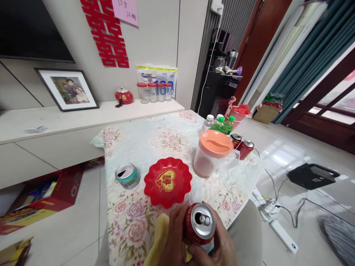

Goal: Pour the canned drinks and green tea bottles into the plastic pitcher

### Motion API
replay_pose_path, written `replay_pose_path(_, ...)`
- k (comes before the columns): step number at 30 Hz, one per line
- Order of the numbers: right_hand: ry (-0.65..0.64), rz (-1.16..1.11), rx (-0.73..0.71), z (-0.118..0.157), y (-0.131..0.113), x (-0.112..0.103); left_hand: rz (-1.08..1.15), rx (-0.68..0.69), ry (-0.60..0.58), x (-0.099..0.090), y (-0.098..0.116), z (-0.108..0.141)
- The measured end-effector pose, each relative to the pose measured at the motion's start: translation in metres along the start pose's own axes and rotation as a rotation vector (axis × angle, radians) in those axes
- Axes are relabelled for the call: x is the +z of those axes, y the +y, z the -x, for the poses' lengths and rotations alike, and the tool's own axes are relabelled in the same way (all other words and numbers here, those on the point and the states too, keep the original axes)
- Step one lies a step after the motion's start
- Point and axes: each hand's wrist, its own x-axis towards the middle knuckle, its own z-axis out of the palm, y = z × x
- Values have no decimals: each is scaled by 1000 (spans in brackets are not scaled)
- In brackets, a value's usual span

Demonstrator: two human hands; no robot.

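Observation:
An opened red can [200,224] with a silver top is held between my two hands near the table's front edge. My left hand [175,236] is closed against the can's left side, beside a yellow cloth [158,240]. Around the can's right side wrap the fingers of my right hand [222,236]. A red scalloped plate [168,182] with a gold heart lies just beyond my hands. To its left stands an opened green can [127,176]. A clear pitcher with an orange lid [216,143] is behind and right of the held can.
Several bottles [218,124] and two red cans [246,149] stand at the right edge of the flowered tablecloth [133,136]. Behind, a white cabinet [108,114] bears a framed photo [68,90], a red pot [124,96] and several jars [152,93]. A power strip [284,236] lies on the floor.

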Motion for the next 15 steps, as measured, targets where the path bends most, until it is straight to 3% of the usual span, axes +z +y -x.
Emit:
replay_pose_path(4, 144, 14, 32, 3, 14, -20, 13, 3, -91, 3, -10, 1)
replay_pose_path(7, 256, 19, 34, -13, 15, -49, 1, -6, -148, 5, -20, -1)
replay_pose_path(12, 370, 119, -22, -90, 22, -107, -38, 46, -209, 8, -27, -4)
replay_pose_path(15, 446, 196, -35, -147, 32, -126, -103, 104, -228, 11, -30, -3)
